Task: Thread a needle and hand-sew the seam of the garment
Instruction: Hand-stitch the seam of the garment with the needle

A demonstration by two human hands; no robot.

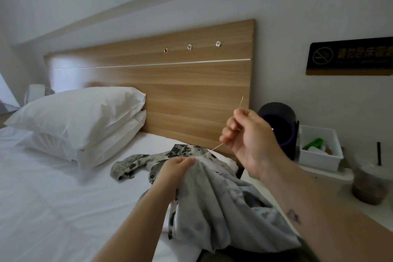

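A grey patterned garment (214,195) lies bunched on the white bed (53,198) in front of me. My left hand (172,173) grips a fold of its fabric near the top. My right hand (244,136) is raised above and to the right of the cloth and pinches a thin needle (241,101), whose tip points up past my fingers. A pale thread (212,150) runs taut from my right hand down to the fabric beside my left fingers.
Two white pillows (85,121) lean on the wooden headboard (180,83) at the left. On the bedside surface at the right stand a dark round device (280,125), a white bin (319,149) with small items, and a lidded drink cup (371,183).
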